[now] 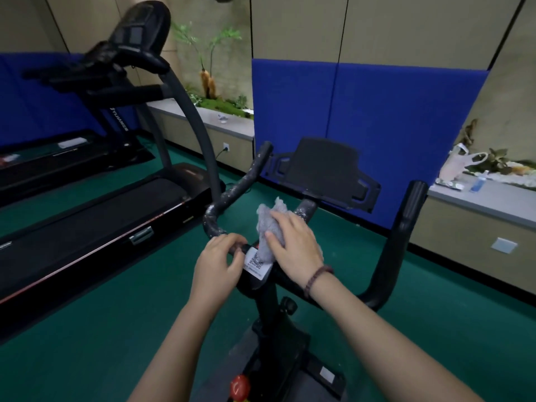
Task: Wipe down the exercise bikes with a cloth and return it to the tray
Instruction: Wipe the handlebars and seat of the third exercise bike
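Treadmills (87, 221): two, black, at 9 o'clock of the bike.
Left hand (216, 265): fingers curled round the bar (232, 195) near its centre; likely steadying it.
Cloth (268, 227): on the bar's centre, partly over a white label (255, 264), under the right hand.
Cloth, look: grey, fuzzy, bunched; a tuft pokes out at 12 o'clock of the hand.
Cloth, handling: judged light, soft and limp, not fragile and unlikely to slip. Any part will take a grip, but it is best wadded in the palm so no end trails.
Right hand (293, 245): fingers curved over the cloth, thumb against it, pressing it to the bar.
Holder (324, 172): black, at 1 o'clock of the cloth.
Tray: not in view.
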